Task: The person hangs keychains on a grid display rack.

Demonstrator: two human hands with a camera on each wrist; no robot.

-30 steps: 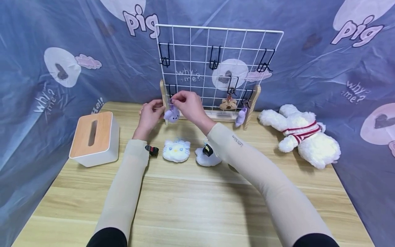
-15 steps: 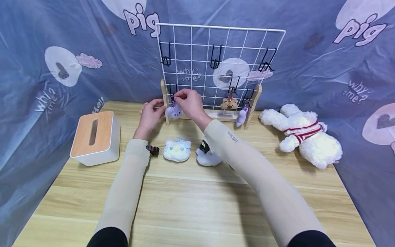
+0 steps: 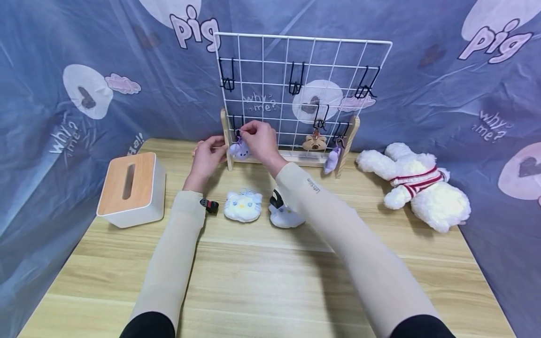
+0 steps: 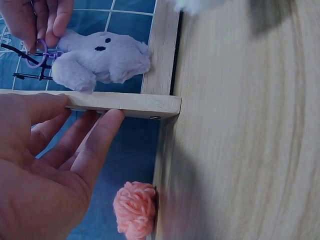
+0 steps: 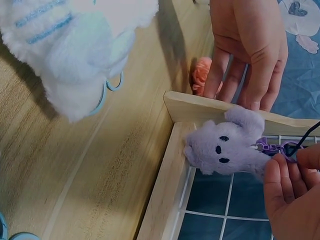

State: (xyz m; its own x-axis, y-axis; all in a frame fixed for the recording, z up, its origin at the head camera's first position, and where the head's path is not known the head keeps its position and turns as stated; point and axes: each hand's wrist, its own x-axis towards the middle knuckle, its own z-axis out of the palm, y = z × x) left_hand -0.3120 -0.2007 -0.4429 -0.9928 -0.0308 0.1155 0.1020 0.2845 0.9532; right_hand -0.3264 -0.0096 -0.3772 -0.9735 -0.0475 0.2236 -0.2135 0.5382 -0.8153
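A purple plush keychain [image 3: 240,150] hangs at the lower left of the white wire grid rack [image 3: 301,37]. My right hand [image 3: 260,142] pinches its purple ring [image 4: 31,64] between thumb and fingertips. That ring overlaps the prongs of a black hook [image 4: 31,77] in the left wrist view. My left hand [image 3: 207,157] grips the left wooden post [image 4: 125,104] of the rack, thumb on one side and fingers on the other. The plush's face [image 5: 219,149] turns outward, with its ears toward the tabletop.
A bear keychain [image 3: 314,142] and another purple plush [image 3: 332,160] hang on the right. Two white cat plushes [image 3: 243,207] lie in front. A tissue box [image 3: 127,184] stands left, a white stuffed toy [image 3: 416,188] lies right. Pink yarn [image 4: 134,210] sits beside the left post.
My right hand has shifted slightly up toward the grid, raising the purple plush and bringing its ring to the hook. My left hand keeps its hold on the post.
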